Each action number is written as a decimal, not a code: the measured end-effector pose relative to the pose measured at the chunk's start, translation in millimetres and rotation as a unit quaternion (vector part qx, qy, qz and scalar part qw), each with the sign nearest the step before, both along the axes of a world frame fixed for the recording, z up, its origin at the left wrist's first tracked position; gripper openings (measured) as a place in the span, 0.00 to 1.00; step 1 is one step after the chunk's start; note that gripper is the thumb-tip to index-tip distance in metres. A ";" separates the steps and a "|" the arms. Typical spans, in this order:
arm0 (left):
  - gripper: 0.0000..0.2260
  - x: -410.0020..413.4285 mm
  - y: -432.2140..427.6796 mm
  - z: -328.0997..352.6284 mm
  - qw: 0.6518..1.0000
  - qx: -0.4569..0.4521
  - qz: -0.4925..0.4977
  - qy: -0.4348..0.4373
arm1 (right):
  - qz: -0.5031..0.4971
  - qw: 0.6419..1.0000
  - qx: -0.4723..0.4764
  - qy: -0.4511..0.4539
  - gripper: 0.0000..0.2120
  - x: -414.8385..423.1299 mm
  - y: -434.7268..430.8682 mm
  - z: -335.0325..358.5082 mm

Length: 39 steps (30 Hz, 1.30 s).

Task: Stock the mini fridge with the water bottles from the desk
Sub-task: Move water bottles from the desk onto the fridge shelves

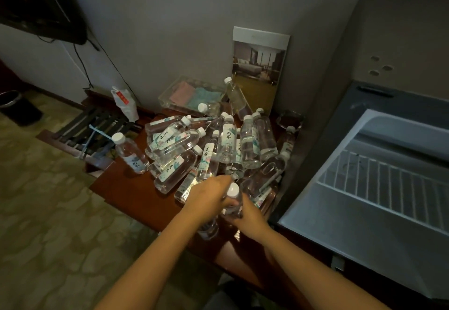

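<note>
The right grip and the left grip both curl round one upright water bottle at the counter edge. Being full, it probably feels heavy, smooth and slightly soft, so the labelled middle is best. The open mini fridge waits just right.

Left hand and right hand grip 1 bottle.
</note>
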<state>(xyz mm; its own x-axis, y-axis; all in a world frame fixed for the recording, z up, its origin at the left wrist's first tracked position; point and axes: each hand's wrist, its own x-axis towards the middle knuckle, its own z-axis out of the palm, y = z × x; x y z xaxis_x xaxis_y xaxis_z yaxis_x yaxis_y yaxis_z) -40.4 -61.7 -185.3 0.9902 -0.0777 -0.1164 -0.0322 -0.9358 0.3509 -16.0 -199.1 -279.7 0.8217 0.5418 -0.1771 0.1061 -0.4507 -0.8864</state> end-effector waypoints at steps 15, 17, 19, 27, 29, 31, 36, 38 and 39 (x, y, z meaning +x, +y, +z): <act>0.15 -15.1 -88.0 90.2 0.938 -0.256 -0.226 0.058 | -0.098 0.991 0.074 0.054 0.24 -58.5 -113.7 61.7; 0.14 -14.8 -115.4 100.9 0.915 -0.300 -0.264 0.059 | -0.188 0.978 0.095 -0.011 0.26 -70.2 -129.2 74.9; 0.13 -13.4 -145.7 109.5 0.890 -0.350 -0.287 0.060 | -0.270 0.956 0.101 -0.061 0.24 -78.6 -148.5 89.7; 0.32 3.1 -263.5 114.7 0.843 -0.382 -0.373 0.065 | -0.410 0.900 0.098 -0.112 0.15 -81.9 -246.6 150.0; 0.37 12.7 -286.9 111.6 0.841 -0.392 -0.366 0.066 | -0.425 0.894 0.089 -0.108 0.15 -73.0 -263.4 154.1; 0.39 23.5 -305.3 111.2 0.844 -0.395 -0.359 0.053 | -0.447 0.882 0.040 -0.142 0.12 -65.2 -273.9 159.9; 0.35 47.1 -331.1 110.1 0.831 -0.439 -0.339 0.043 | -0.467 0.865 0.078 -0.167 0.27 -42.6 -290.3 164.2; 0.33 53.3 -337.5 105.5 0.824 -0.462 -0.324 0.044 | -0.485 0.854 0.079 -0.168 0.29 -33.1 -293.4 163.4; 0.32 55.9 -340.4 102.7 0.822 -0.471 -0.316 0.047 | -0.493 0.850 0.081 -0.170 0.29 -28.7 -293.3 162.2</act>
